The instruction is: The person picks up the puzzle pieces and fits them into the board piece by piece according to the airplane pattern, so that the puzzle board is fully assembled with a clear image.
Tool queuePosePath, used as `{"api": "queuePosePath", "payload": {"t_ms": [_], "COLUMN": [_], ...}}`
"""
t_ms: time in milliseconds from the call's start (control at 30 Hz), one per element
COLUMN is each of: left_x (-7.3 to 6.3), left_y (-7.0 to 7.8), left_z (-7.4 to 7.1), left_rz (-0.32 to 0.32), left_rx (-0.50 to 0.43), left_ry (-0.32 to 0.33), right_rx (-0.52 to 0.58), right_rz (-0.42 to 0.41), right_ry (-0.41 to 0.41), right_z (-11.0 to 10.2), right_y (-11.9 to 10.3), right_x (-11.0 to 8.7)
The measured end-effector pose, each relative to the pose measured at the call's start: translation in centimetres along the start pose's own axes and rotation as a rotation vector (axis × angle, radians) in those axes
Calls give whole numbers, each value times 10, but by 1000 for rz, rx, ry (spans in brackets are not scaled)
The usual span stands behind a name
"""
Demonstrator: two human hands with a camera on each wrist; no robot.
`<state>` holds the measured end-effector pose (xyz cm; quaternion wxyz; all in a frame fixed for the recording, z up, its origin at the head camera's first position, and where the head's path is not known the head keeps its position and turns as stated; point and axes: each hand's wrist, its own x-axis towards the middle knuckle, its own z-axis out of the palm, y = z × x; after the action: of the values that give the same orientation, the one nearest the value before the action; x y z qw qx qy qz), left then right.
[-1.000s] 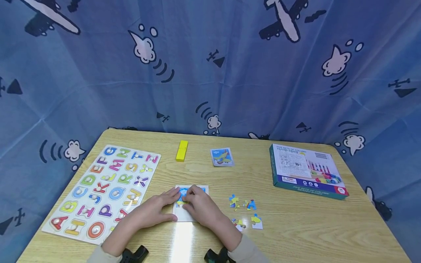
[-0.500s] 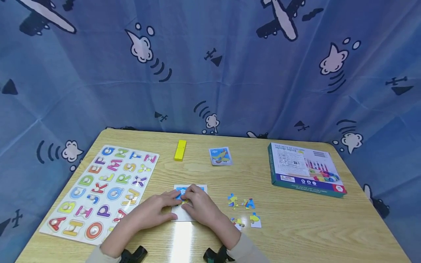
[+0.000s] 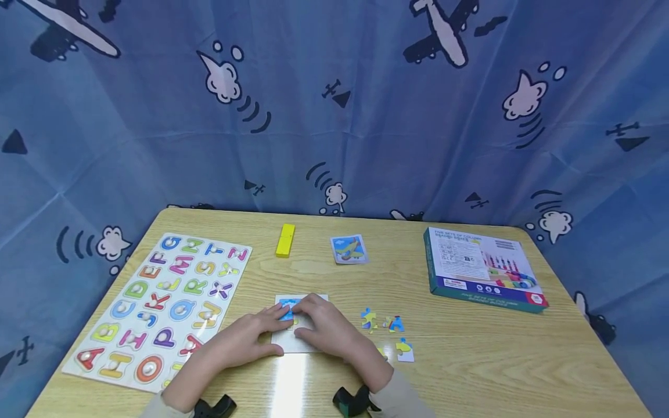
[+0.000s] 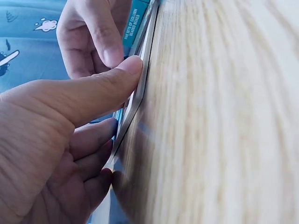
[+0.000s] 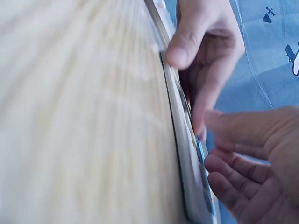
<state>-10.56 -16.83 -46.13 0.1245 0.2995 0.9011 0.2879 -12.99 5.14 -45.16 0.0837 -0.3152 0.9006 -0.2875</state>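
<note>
A small white puzzle board (image 3: pixel 290 345) lies on the table before the person, with blue picture pieces in its upper left part. Spread over those pieces are the left hand's (image 3: pixel 256 334) fairly straight fingers, while its thumb tip rests at the board's edge (image 4: pixel 138 95). The right hand (image 3: pixel 326 330) hovers low over the board's right side, fingers loosely bent and thumb apart from them, with nothing visible between. Loose jigsaw pieces lie right of it: a yellow-and-blue one (image 3: pixel 369 319), a blue-and-red one (image 3: pixel 396 324) and a white-edged one (image 3: pixel 405 350). Another is partly hidden behind the right wrist.
A large alphabet peg board (image 3: pixel 172 316) covers the table's left side. Farther back stand a yellow block (image 3: pixel 285 240) and a small airplane picture card (image 3: pixel 349 249). A boxed toy set (image 3: pixel 483 270) lies at the right rear, before a blue printed curtain (image 3: pixel 334 116).
The right hand, earlier pressing with bent fingers at the picture pieces, has drawn slightly right and its thumb and fingers have parted. The left hand stays on the board, fingers reaching slightly farther right.
</note>
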Motion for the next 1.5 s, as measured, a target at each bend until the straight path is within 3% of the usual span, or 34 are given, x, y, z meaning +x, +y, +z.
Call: {"api": "queuePosePath", "payload": {"t_ms": [433, 867, 1333, 1500], "left_x": [-1, -1, -1, -1], "left_y": [0, 0, 0, -1], "left_z": [2, 2, 2, 2], "left_rz": [-48, -40, -50, -45], "left_rx": [-32, -48, -54, -42], "left_ry": [0, 1, -1, 3], "right_rx": [44, 26, -60, -72], "right_rz": [111, 223, 262, 232], "right_ry": [70, 127, 91, 87], "right_z": [-34, -52, -55, -55], "right_y": [36, 60, 76, 78], "right_x": [-36, -67, -71, -72]}}
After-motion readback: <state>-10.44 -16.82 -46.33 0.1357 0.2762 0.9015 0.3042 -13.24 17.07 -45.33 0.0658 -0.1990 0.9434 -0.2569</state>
